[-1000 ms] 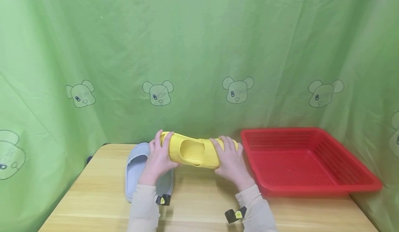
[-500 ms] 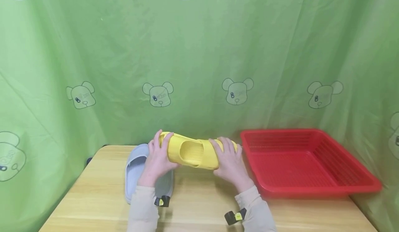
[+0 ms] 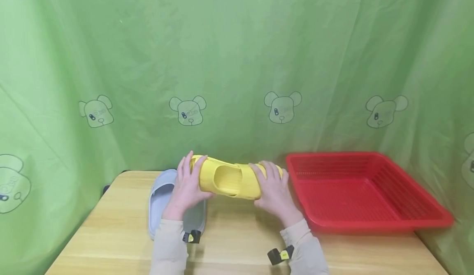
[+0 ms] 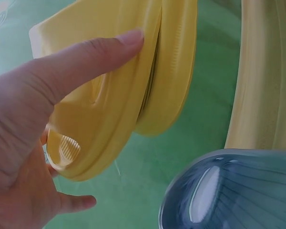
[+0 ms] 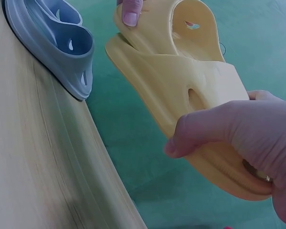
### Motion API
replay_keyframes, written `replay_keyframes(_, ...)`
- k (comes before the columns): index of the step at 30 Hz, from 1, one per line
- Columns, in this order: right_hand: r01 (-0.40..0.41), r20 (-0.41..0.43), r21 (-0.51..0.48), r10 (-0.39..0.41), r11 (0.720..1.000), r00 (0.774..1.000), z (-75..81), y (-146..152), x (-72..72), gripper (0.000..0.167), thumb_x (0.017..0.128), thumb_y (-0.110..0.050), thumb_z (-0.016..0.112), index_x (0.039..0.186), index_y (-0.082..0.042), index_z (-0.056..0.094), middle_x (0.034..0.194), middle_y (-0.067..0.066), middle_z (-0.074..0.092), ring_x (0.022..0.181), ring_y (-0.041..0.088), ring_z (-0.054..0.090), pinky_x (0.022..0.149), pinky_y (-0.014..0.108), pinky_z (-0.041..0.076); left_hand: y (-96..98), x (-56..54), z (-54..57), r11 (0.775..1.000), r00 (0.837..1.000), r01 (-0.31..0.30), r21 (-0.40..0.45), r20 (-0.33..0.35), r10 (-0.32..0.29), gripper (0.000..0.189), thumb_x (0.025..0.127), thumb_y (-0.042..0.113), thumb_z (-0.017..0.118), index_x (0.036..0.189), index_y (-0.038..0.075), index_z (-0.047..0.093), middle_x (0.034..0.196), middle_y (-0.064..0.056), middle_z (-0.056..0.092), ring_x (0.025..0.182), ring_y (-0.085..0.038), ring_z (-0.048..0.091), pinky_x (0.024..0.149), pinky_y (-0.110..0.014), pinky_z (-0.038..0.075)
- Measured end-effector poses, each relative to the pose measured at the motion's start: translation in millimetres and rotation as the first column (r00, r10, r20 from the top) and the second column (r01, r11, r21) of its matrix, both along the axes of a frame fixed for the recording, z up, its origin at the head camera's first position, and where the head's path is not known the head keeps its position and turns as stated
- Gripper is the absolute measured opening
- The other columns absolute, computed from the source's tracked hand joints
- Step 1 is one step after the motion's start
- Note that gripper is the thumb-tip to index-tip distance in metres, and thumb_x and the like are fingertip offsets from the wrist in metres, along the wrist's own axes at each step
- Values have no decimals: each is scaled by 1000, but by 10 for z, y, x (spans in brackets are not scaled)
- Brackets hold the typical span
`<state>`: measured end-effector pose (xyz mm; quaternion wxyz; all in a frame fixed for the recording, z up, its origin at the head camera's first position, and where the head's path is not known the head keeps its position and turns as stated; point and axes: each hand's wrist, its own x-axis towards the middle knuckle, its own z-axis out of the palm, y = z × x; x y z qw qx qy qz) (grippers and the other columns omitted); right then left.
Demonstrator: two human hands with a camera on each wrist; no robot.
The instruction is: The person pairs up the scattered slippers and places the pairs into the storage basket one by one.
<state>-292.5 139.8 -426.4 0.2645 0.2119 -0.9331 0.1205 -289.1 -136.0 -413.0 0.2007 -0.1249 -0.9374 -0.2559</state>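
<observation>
A pair of yellow slippers point(image 3: 209, 178), tucked into each other sole against sole side, is held lengthwise above the table between both hands. My left hand point(image 3: 187, 190) grips the left end; in the left wrist view its thumb lies across one slipper point(image 4: 109, 114) near the sole's edge. At the right end my right hand point(image 3: 275, 192) grips the other slipper point(image 5: 219, 81), thumb along its side. Beneath and behind the left forearm sits a pair of grey-blue slippers point(image 3: 159, 203) on the table, partly hidden by that arm.
To the right, a large red plastic basket point(image 3: 348, 221) with slatted walls stands at the table's far right. The wooden table point(image 3: 111, 217) runs beneath everything. A green curtain point(image 3: 237, 61) with bear heads hangs close behind and at both sides.
Almost nothing differs: both hands keep their hold on the yellow slippers in the same spot, with only a slight shift of the left hand. The grey-blue slippers and basket stay put.
</observation>
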Motion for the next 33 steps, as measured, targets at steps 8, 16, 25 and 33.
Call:
replay_keyframes(8,-10,1,0,10,1000,1000,13,5,-28,109,45,-21,86,143,-23,40,139,12,41,131,31,35,104,60,28,-38,-5,24,1000,1000,9,14,15,-10,124,51,39,95,152,40,23,164,-10,4,150,-39,6,112,-69,24)
replay_keyframes(16,-12,19,-7,12,1000,1000,34,8,-24,109,45,-21,86,144,-23,40,139,12,40,133,31,34,104,60,25,-68,16,57,999,1000,8,33,27,-8,126,53,42,94,154,40,19,165,-9,1,150,-38,4,114,-68,19)
replay_keyframes(25,-18,16,-17,18,1000,1000,60,53,8,109,44,-21,85,143,-22,41,138,12,42,131,32,36,105,63,26,-162,43,69,996,1000,0,84,-3,0,116,59,54,89,153,39,22,165,-6,2,150,-39,10,113,-68,25)
replay_keyframes(33,-7,30,-10,8,1000,1000,108,118,32,108,44,-21,85,143,-22,41,138,13,42,131,32,36,103,62,28,-215,41,107,996,999,12,93,-31,-9,97,73,62,75,152,28,32,162,-10,19,149,-37,17,114,-66,24)
